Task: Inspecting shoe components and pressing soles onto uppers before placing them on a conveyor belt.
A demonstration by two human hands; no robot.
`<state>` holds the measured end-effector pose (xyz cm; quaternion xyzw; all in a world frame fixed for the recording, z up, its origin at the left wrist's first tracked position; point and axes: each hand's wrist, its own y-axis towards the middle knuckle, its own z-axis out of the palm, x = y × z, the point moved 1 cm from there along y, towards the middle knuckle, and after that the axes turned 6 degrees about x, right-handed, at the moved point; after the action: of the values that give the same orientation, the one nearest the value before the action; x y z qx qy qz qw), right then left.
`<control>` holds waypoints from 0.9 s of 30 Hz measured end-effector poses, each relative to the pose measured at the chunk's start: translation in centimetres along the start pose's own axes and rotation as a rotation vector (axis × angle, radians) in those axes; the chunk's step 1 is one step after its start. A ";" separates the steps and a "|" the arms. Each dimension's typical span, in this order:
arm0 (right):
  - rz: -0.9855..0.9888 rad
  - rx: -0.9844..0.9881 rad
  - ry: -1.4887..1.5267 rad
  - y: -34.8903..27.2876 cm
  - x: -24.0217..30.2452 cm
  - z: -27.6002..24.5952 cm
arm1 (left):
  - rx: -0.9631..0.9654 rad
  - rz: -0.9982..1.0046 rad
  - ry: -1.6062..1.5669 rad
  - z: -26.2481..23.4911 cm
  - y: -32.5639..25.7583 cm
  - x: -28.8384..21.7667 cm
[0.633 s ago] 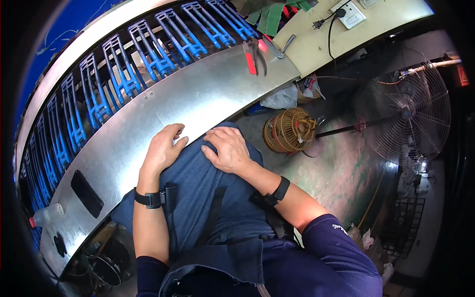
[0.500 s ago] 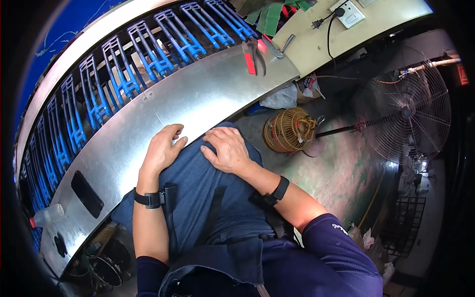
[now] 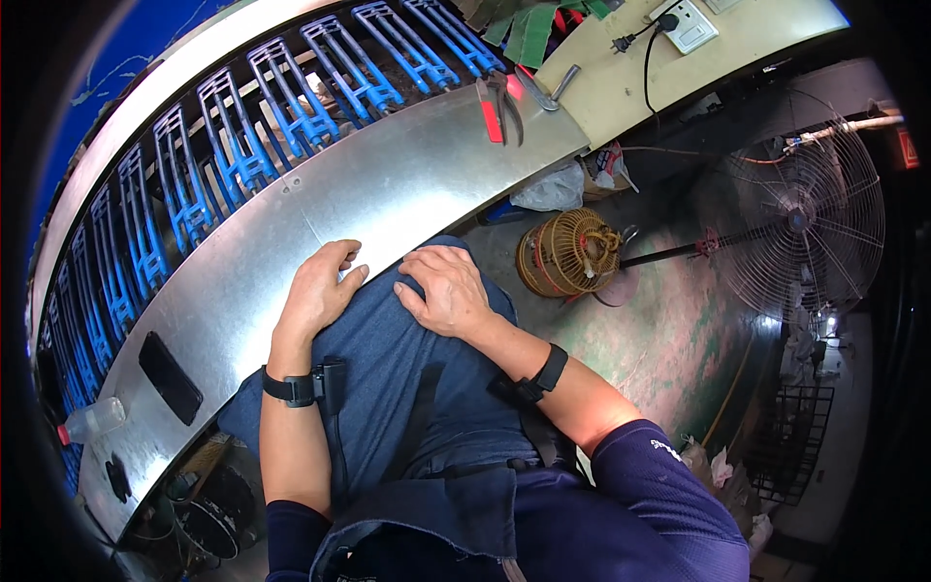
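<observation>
My left hand rests at the near edge of the metal worktop, fingers loosely bent and the thumb apart from them. Nothing is between its fingers. On my knee, covered by blue trousers, lies my right hand, palm down with fingers stretched over the cloth and empty. Each wrist wears a black strap. Red-handled pliers lie farther along the worktop, beside a hammer. A black phone lies to the left of my left arm.
Blue metal frames stand in a row behind the worktop. A clear bottle with a red cap lies at far left. On the right are a cage-like woven basket and a large fan. A socket box with a plugged cord sits top right.
</observation>
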<state>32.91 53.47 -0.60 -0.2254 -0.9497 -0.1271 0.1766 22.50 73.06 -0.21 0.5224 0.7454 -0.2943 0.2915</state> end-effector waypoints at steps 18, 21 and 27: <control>-0.005 -0.029 -0.011 -0.1 -0.8 0.2 | 0.001 -0.015 -0.017 0.4 0.6 -0.3; -0.005 -0.029 -0.013 -0.1 -1.0 0.2 | 0.003 -0.019 -0.014 0.4 0.7 -0.5; -0.004 -0.020 -0.004 0.0 -1.2 0.1 | 0.005 -0.005 -0.013 0.6 0.9 -0.5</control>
<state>33.90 53.04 -1.12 -0.2257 -0.9491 -0.1364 0.1720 23.57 72.55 -0.31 0.5192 0.7442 -0.3002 0.2942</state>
